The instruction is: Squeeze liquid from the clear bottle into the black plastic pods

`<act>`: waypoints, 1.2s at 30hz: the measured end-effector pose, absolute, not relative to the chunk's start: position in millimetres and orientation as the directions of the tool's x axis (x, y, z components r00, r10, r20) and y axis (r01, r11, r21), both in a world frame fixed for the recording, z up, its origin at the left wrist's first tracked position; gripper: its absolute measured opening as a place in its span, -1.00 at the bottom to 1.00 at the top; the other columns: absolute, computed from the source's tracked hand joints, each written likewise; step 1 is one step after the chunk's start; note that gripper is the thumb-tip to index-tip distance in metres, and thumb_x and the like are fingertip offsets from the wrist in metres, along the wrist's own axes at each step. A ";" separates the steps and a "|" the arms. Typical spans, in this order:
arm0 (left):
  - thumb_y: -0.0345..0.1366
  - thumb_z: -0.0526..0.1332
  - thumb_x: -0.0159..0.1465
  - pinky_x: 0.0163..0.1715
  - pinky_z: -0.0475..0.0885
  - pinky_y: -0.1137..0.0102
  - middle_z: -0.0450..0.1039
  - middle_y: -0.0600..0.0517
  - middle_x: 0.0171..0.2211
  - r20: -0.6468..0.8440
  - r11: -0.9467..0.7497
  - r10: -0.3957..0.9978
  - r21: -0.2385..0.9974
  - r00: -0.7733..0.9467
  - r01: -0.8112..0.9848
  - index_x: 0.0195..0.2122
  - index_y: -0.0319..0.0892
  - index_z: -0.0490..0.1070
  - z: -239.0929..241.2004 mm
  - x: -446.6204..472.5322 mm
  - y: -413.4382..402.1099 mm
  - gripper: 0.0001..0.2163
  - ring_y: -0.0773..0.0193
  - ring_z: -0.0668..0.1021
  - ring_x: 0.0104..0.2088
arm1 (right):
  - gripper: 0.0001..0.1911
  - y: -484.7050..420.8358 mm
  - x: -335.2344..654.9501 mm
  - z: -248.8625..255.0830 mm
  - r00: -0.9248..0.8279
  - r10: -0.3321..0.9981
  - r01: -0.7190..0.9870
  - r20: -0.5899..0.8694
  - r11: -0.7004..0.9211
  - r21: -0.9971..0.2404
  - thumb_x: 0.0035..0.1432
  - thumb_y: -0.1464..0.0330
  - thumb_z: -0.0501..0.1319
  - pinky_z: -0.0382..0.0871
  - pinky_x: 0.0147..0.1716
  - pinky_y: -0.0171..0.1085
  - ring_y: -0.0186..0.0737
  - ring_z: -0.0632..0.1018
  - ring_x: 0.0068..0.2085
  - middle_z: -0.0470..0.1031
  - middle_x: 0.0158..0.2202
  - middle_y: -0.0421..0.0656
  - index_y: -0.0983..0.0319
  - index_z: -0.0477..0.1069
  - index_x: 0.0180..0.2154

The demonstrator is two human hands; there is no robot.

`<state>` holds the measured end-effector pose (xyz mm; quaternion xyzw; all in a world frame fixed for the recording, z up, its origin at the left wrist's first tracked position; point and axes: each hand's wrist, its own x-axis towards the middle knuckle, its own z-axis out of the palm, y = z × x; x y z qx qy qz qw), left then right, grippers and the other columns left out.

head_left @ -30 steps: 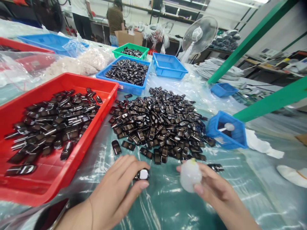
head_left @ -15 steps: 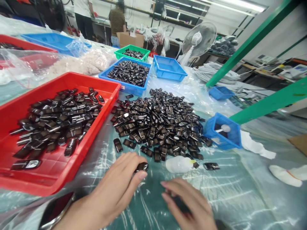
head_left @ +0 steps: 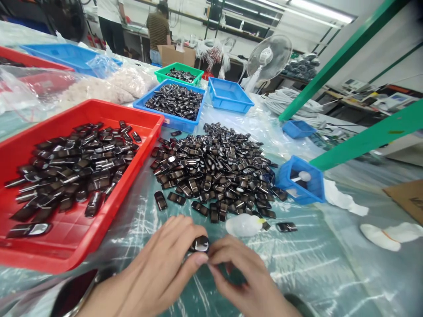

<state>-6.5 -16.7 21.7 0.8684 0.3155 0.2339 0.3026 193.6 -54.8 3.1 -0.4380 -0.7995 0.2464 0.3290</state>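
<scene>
My left hand [head_left: 165, 259] is closed around a small glossy dark plastic piece [head_left: 200, 244], its rounded end showing between thumb and forefinger. Against that end, my right hand [head_left: 246, 275] has thumb and fingertips pressed together. Whatever the right fingertips pinch is hidden or too small to name. Just beyond the hands, a large heap of similar dark pieces [head_left: 214, 167] covers the table. A white plastic bottle [head_left: 243, 225] with a yellowish tip lies on its side in front of the heap, beside one loose dark piece [head_left: 287, 226].
On the left stands a red tray [head_left: 71, 246] holding many dark pieces. Behind the heap are a filled blue tray [head_left: 181, 125], a filled green tray [head_left: 158, 75] and another blue tray [head_left: 231, 103]. A small blue bin [head_left: 306, 191] stands right, near a green post [head_left: 363, 143].
My right hand has moved up and left, and its fingertips have come together at the piece in my left hand. The left hand has shifted slightly right. The view has turned a little.
</scene>
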 end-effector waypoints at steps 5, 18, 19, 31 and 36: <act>-0.24 -0.12 0.46 -0.22 0.41 0.29 0.37 0.01 -0.27 0.243 -0.694 0.622 0.612 0.744 0.381 -0.10 -0.15 0.20 26.6 -6.2 -16.9 -0.82 0.18 0.45 -0.26 | -0.84 -58.9 188.3 13.8 -0.205 0.972 0.024 0.114 0.121 -0.992 0.15 0.51 0.24 0.36 -0.50 -0.48 -0.43 0.46 -0.41 0.46 -0.34 -0.28 0.10 0.41 -0.33; -0.19 -0.18 0.46 -0.39 0.37 0.34 0.37 -0.02 -0.39 0.389 -0.822 0.519 0.470 0.761 0.321 -0.16 -0.23 0.26 21.2 -4.4 -13.0 -0.70 0.21 0.39 -0.41 | -0.88 -55.8 185.4 29.1 -0.308 0.906 -0.402 -0.291 -0.401 -0.823 0.07 0.37 0.39 0.37 -0.57 -0.53 -0.52 0.47 -0.47 0.38 -0.41 -0.31 0.24 0.47 -0.41; -0.20 -0.18 0.46 -0.40 0.37 0.34 0.38 -0.01 -0.40 0.414 -0.835 0.510 0.447 0.754 0.320 -0.16 -0.24 0.27 21.1 -3.8 -12.4 -0.69 0.22 0.39 -0.42 | -0.86 -55.5 186.1 27.6 -0.330 0.895 -0.403 -0.301 -0.422 -0.812 0.07 0.37 0.39 0.36 -0.57 -0.54 -0.52 0.47 -0.47 0.39 -0.43 -0.31 0.25 0.46 -0.42; -0.22 -0.11 0.46 -0.39 0.39 0.37 0.40 0.03 -0.46 0.463 -0.862 0.488 0.388 0.740 0.326 -0.12 -0.28 0.36 20.6 1.6 -17.7 -0.69 0.26 0.41 -0.44 | -0.68 -54.9 180.9 -1.6 -0.483 0.796 -0.429 -0.365 -0.578 -0.694 0.04 0.25 0.40 0.32 -0.64 -0.60 -0.54 0.45 -0.58 0.37 -0.57 -0.38 0.19 0.28 -0.32; -0.27 -0.05 0.45 -0.11 0.40 0.26 0.42 0.00 -0.29 0.574 -0.772 0.575 0.146 0.583 0.618 0.02 -0.17 0.35 35.0 -14.5 -21.0 -0.74 0.18 0.47 -0.23 | -0.57 -56.6 179.5 0.1 -0.447 0.843 -0.371 -0.298 -0.478 -0.796 -0.13 0.13 0.46 0.30 -0.61 -0.56 -0.52 0.43 -0.55 0.41 -0.50 -0.34 0.18 0.33 -0.34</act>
